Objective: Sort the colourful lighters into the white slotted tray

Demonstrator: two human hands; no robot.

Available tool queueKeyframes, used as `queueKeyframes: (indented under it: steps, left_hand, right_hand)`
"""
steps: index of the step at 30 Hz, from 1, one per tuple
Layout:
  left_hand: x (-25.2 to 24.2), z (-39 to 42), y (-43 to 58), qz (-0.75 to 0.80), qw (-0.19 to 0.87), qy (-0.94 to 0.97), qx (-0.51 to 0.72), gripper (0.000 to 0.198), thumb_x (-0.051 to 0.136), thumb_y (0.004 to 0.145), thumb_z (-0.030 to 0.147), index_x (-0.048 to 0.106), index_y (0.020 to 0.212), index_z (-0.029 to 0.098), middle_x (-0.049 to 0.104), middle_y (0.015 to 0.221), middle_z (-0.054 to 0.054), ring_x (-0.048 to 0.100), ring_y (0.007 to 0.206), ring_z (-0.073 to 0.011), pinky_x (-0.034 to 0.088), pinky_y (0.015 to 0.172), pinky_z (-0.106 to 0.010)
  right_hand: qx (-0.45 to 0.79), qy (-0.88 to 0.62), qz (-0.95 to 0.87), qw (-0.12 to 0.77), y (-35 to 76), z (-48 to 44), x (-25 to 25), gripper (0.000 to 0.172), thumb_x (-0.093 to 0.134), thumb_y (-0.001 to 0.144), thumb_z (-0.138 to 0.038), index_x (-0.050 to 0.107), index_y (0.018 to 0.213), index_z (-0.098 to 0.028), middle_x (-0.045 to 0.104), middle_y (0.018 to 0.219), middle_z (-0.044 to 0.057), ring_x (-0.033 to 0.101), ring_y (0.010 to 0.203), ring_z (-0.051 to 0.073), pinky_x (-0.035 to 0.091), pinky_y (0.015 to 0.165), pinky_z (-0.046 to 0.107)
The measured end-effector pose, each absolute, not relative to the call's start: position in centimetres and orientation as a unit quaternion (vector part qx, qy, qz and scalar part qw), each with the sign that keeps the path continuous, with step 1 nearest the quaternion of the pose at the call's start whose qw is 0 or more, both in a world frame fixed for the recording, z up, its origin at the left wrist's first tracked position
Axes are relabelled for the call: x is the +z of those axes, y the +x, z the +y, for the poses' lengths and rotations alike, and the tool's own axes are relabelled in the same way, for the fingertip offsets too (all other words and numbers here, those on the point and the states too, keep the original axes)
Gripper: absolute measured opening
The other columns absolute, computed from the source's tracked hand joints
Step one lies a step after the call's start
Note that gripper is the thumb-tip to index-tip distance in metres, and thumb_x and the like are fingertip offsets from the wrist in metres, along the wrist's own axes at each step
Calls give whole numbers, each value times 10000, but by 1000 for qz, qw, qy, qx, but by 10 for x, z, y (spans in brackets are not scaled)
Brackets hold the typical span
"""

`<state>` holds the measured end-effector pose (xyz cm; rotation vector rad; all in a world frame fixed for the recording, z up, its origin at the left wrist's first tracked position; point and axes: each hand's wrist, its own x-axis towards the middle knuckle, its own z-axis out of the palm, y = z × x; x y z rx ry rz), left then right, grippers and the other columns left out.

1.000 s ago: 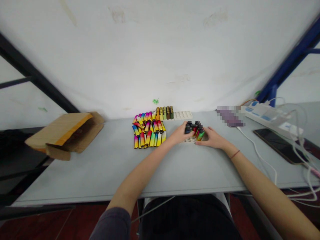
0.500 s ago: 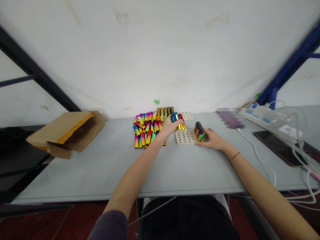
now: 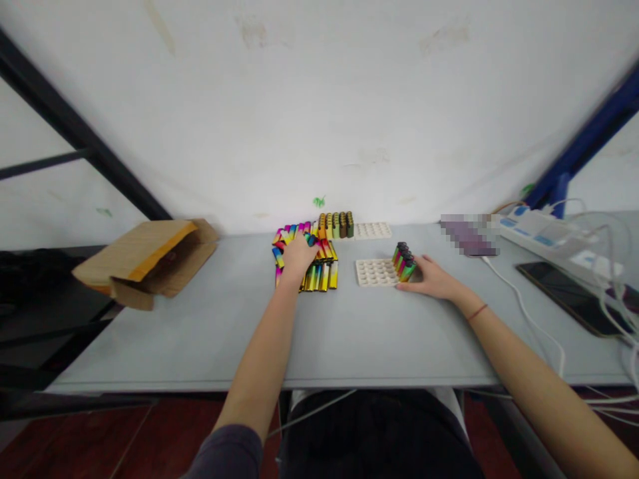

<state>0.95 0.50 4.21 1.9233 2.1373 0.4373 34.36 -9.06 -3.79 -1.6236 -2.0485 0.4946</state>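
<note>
Shiny gradient-coloured tubes (image 3: pixel 319 276) lie in a pile left of the middle of the table. My left hand (image 3: pixel 298 258) is over this pile, with its fingers curled around a few tubes with teal and dark ends (image 3: pixel 311 239); the hand partly hides them. A white tray with round holes (image 3: pixel 374 273) sits to the right of the pile. One row of upright tubes with black tops (image 3: pixel 404 263) stands at its right end. My right hand (image 3: pixel 433 278) grips that end of the tray, thumb along the front corner and fingers behind the row.
Behind, against the wall, another white tray (image 3: pixel 373 231) has several rows of dark-topped tubes (image 3: pixel 336 226) at its left. An open cardboard box (image 3: pixel 144 256) lies at the left. To the right are a power strip (image 3: pixel 559 243), white cables, and a dark phone (image 3: pixel 569 296).
My left hand has moved left from beside the trays to the pile, and the tubes it held at the back tray are gone from there. My right hand stays at the front tray.
</note>
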Motion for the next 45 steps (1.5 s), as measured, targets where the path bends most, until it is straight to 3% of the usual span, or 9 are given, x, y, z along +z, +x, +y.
queueKeyframes:
  steps: [7, 14, 19, 24, 28, 31, 38, 43, 45]
  left_hand:
    - [34, -1, 11, 725, 72, 664, 166, 512, 607, 945, 414, 553, 1394, 174, 698, 1273, -259, 646, 1225, -447, 519, 969, -542]
    - [29, -8, 13, 720, 6, 668, 190, 478, 553, 972, 361, 570, 1397, 142, 558, 1481, -271, 544, 1341, -439, 472, 1046, -554]
    - [19, -5, 11, 733, -34, 650, 199, 438, 450, 1000, 336, 604, 1364, 147, 572, 1454, -268, 485, 1380, -441, 418, 1074, -604]
    - [21, -4, 9, 740, 3, 646, 188, 442, 432, 998, 304, 596, 1368, 125, 626, 1381, -268, 554, 1322, -413, 413, 1082, -573]
    - [27, -6, 10, 748, 6, 637, 186, 491, 416, 1002, 268, 550, 1472, 218, 637, 1381, -218, 604, 1265, -385, 431, 1067, -572]
    - [28, -7, 12, 752, 2, 634, 178, 476, 402, 1013, 263, 599, 1447, 273, 598, 1423, -191, 569, 1307, -363, 453, 1062, -541]
    - [36, 10, -31, 761, 12, 614, 210, 495, 415, 1023, 477, 634, 1432, 302, 546, 1471, -179, 499, 1353, -385, 435, 1095, -577]
    - [24, 20, -104, 825, 98, 535, 152, 641, 439, 939, 700, 611, 1448, 351, 467, 1587, -200, 363, 1476, -511, 370, 1075, -742]
    - [12, 20, -121, 818, 107, 550, 128, 610, 462, 929, 697, 634, 1409, 362, 451, 1618, -175, 313, 1515, -510, 361, 1078, -755]
  right_hand:
    - [178, -591, -748, 243, 343, -91, -37, 787, 758, 733, -660, 635, 1348, -183, 730, 1319, 169, 656, 1255, 443, 242, 1244, 699]
    - [179, -590, -749, 242, 342, -92, -35, 757, 749, 735, -666, 648, 1315, -190, 765, 1220, 151, 675, 1215, 440, 257, 1235, 699]
    - [177, -587, -752, 242, 342, -92, -36, 764, 739, 745, -659, 644, 1336, -184, 766, 1211, 151, 686, 1196, 432, 245, 1239, 697]
    - [173, -588, -753, 239, 343, -92, -38, 760, 736, 752, -666, 642, 1335, -188, 762, 1214, 154, 676, 1208, 432, 253, 1234, 697]
    - [172, -592, -752, 234, 344, -91, -39, 767, 736, 742, -679, 649, 1310, -173, 756, 1230, 169, 659, 1231, 444, 280, 1221, 694]
    - [170, -593, -752, 233, 345, -90, -40, 767, 737, 733, -685, 651, 1298, -173, 748, 1258, 175, 653, 1239, 444, 295, 1216, 690]
    - [167, -587, -754, 242, 344, -91, -40, 735, 729, 746, -669, 648, 1302, -196, 752, 1263, 165, 668, 1225, 441, 254, 1233, 694]
    - [169, -583, -757, 241, 343, -92, -37, 716, 727, 745, -646, 657, 1306, -207, 774, 1195, 152, 684, 1185, 444, 294, 1203, 710]
    - [170, -586, -756, 236, 342, -93, -34, 701, 718, 746, -651, 666, 1284, -204, 775, 1178, 153, 677, 1192, 447, 318, 1190, 707]
